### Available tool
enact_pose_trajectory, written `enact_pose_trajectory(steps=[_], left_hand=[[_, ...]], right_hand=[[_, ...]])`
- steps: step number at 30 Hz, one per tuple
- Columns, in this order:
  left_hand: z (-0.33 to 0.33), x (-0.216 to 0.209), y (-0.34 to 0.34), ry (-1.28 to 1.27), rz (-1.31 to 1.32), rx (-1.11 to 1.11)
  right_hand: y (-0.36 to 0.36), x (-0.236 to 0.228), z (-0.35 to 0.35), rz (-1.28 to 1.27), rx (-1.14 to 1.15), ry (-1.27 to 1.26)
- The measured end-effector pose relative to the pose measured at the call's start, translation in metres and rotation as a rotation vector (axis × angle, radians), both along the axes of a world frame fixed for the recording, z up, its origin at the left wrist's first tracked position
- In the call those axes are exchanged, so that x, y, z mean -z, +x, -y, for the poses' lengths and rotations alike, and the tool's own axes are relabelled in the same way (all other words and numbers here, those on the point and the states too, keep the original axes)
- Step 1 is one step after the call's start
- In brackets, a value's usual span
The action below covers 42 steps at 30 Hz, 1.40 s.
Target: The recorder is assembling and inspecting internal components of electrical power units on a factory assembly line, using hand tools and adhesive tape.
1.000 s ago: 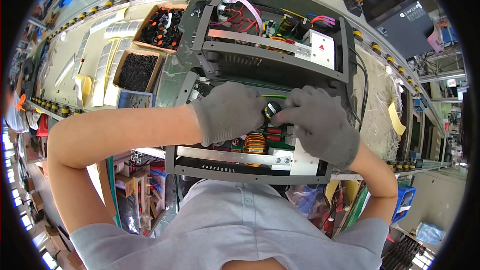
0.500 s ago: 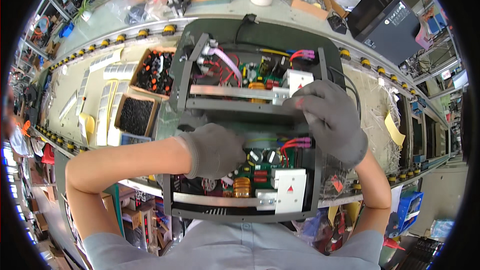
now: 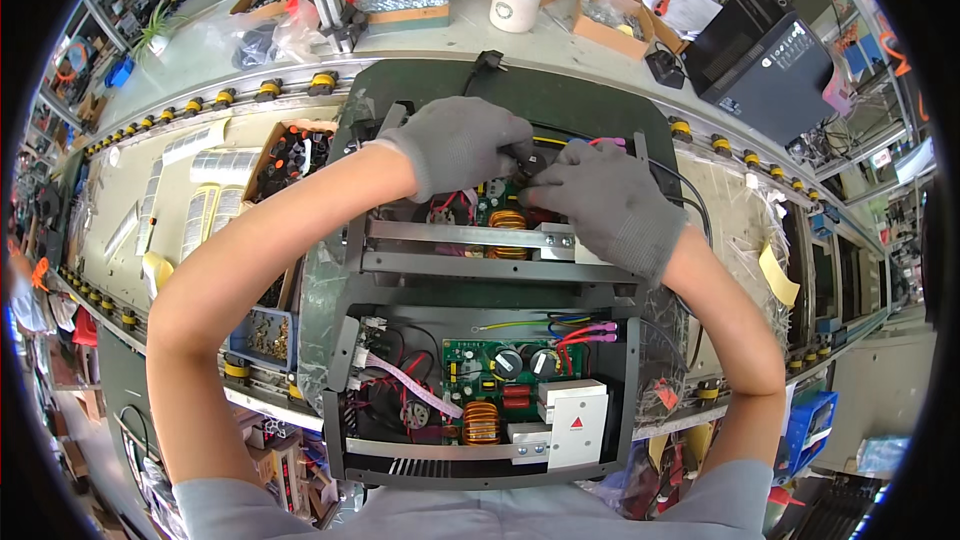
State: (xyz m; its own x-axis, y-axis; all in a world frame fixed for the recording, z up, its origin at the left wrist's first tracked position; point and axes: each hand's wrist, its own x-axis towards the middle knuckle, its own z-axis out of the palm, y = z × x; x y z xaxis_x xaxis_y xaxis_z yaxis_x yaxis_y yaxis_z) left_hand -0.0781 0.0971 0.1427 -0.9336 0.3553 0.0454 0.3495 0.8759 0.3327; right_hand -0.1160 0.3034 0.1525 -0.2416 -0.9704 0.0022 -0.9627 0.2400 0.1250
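Left hand: grey knit glove, fingers bent narrow over the board of the far unit, at a dark part; firm pinch or plain contact, can't tell.
Right hand: matching glove, thumb and fingers drawn in at the same spot, just beside the left; grip also can't tell.
Dark part: between the two sets of fingertips, mostly hidden, exact kind unclear.
Far unit: open grey metal chassis directly under both hands; copper coil just nearer the body than the fingertips.
Near unit: similar open chassis, between hands and torso; green board, two round black capacitors with pale marks on top, red-and-pink wiring.
Warning mark: red triangle on the white plate of the near unit, body side of the right hand; tiny print beneath, unreadable.
Label sheets: pale printed strips, well left of the left hand; text too small.
Black case: beyond and right of the right hand, light printing on its panel.
Cup: white, green lid, round printed emblem, on the desk beyond the hands.
Plug: black, on the dark green mat just beyond the left hand.
Blue tray: small brassy parts, left and bodyward of the left hand.
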Motion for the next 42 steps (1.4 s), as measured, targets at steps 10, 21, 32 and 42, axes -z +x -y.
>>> enact_pose_trajectory(steps=[10, 21, 32, 42], left_hand=[[-0.010, 0.018, 0.020, -0.052, -0.079, -0.091], [-0.026, 0.034, 0.006, -0.400, -0.087, 0.098], [0.017, 0.019, -0.018, -0.135, 0.014, 0.261], [0.033, -0.027, 0.086, -0.066, -0.352, -0.047]], right_hand=[[0.010, -0.005, 0.026, -0.080, 0.043, 0.276], [0.100, -0.052, -0.174, -0.034, 0.395, -0.840], [0.317, 0.110, -0.455, -0.916, 1.707, -1.642], [0.244, 0.129, -0.502, -0.314, 2.458, -1.064]])
